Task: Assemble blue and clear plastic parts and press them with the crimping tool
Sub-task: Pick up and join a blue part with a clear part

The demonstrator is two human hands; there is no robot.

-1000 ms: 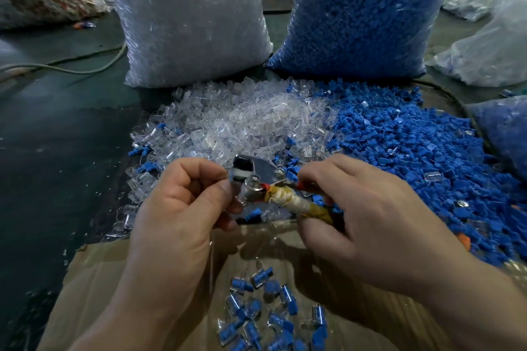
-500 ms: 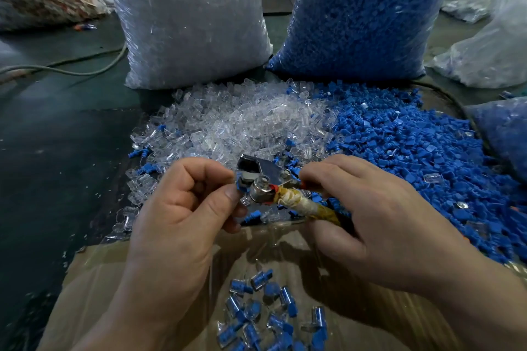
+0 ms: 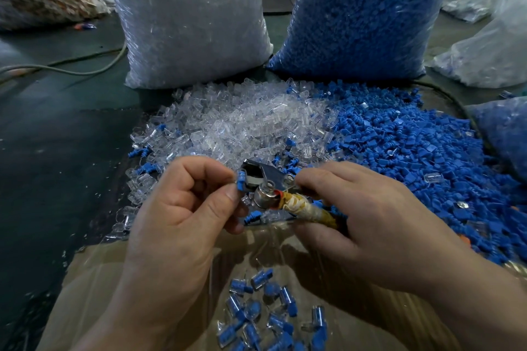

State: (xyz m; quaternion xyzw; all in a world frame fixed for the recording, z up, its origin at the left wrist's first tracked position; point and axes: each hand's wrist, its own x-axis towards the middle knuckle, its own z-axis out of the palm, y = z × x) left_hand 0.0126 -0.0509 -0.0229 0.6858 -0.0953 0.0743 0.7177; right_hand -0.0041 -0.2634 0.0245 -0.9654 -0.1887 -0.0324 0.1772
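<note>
While big heaps of clear plastic caps [image 3: 242, 120] and blue plastic plugs [image 3: 413, 148] lie unassembled, a few pressed blue-and-clear pieces [image 3: 258, 312] sit in the brown cardboard box [image 3: 94, 293]; the right hand [image 3: 370, 222] wraps its grip round the taped metal crimping tool [image 3: 269, 178], and the left hand [image 3: 176, 222] pinches one blue part [image 3: 240, 181] at its mouth.

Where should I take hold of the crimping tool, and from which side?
Grip the crimping tool by its tape-wrapped handle, probably from the right: it slopes down-right into the right hand, while the metal head points left at the blue part the left hand pinches.
</note>
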